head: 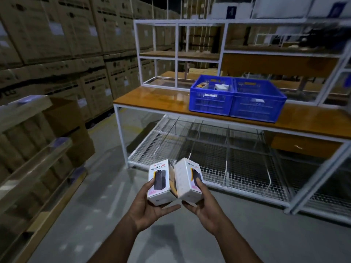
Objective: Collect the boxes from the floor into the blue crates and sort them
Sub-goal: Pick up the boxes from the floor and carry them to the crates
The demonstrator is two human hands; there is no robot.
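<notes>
In my left hand [152, 204] I hold one white box [160, 182], thumb on its printed face and fingers cupped beneath. Touching it on the right is the second white box [188, 180], gripped the same way by my right hand [201, 204]. Both boxes stand roughly upright, long axes pointing up and away from me, their tops leaning slightly apart and their lower corners meeting between my palms.

The blue crates lie ahead, above and to the right of my hands, well apart from them, on the wooden desk [152, 99]. The left crate [211, 95] already holds a few small boxes; the right crate [256, 100] sits touching it, its contents hard to make out through the slats. The pair runs left to right along the desk.

I judge my right hand the nearer to both crates, so the carry goes forward, up and rightward over the near rims.
</notes>
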